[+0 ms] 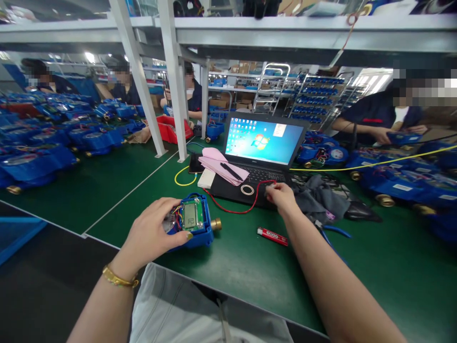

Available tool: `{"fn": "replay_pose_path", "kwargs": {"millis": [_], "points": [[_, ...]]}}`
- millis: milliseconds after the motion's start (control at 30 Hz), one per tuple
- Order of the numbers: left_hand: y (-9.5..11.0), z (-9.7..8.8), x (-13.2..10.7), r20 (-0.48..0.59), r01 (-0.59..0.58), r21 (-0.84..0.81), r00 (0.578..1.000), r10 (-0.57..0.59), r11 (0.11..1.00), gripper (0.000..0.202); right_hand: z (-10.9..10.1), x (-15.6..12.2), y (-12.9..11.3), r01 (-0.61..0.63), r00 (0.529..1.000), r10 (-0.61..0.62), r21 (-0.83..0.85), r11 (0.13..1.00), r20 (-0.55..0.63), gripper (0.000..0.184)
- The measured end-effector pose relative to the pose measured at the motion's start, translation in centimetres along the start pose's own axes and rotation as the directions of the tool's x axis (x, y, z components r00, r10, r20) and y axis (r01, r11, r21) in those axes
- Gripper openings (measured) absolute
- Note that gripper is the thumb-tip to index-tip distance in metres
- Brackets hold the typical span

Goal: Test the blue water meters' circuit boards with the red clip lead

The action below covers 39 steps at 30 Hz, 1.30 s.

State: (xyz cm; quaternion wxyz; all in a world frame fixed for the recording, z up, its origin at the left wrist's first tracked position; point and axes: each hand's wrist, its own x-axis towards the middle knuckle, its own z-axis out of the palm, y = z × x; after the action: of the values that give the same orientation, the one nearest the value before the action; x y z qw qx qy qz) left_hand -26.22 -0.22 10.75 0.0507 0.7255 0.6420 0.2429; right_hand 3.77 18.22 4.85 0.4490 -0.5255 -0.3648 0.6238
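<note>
My left hand (157,231) wraps round the near left side of a blue meter (200,239). An exposed green circuit board with a small grey display (190,215) faces up, and a brass fitting (216,224) sticks out at right. Colored wires show beside my fingers. Over the laptop's front right corner, my right hand (282,196) pinches the end of a red cable (246,209); the tip is mostly hidden by my fingers. The open laptop (262,143) shows a desktop screen. Pink papers with a black pen (232,171) rest across its left side.
A red-and-white cutter-like tool (272,236) lies on the green bench (235,267). Right of the laptop are a dark grey cloth (321,197) and blue-handled pliers (335,231). Blue meters (403,183) crowd both sides. A metal post (173,81) stands ahead. Co-workers sit opposite.
</note>
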Motion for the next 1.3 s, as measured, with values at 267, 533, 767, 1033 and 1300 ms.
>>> {"fn": "replay_pose_path", "kwargs": {"millis": [267, 533, 767, 1033, 1300], "points": [[1.3, 0.4, 0.7, 0.041, -0.066, 0.091, 0.997, 0.062, 0.994, 0.052, 2.7, -5.4, -2.9, 0.001, 0.937, -0.051, 0.143, 0.99, 0.346, 0.016], [2.1, 0.4, 0.7, 0.043, -0.031, 0.055, 0.999, 0.029, 0.998, 0.053, 7.2, -9.6, -3.5, 0.177, 0.841, -0.199, 0.09, 0.98, 0.503, 0.033], [2.2, 0.4, 0.3, 0.064, -0.058, 0.016, 0.996, 0.057, 0.998, 0.078, 10.0, -11.6, -1.7, 0.323, 0.794, -0.293, 0.039, 0.946, 0.533, 0.023], [2.1, 0.7, 0.0, 0.059, -0.093, 0.002, 0.994, 0.093, 0.996, 0.084, 10.2, -14.1, -0.7, 0.655, 0.645, -0.389, -0.214, 0.724, 0.658, 0.004], [2.0, 0.8, 0.1, 0.037, -0.102, 0.01, 0.994, 0.102, 0.995, 0.084, 10.2, -14.0, -0.9, 0.798, 0.549, -0.425, -0.301, 0.522, 0.719, 0.005]]}}
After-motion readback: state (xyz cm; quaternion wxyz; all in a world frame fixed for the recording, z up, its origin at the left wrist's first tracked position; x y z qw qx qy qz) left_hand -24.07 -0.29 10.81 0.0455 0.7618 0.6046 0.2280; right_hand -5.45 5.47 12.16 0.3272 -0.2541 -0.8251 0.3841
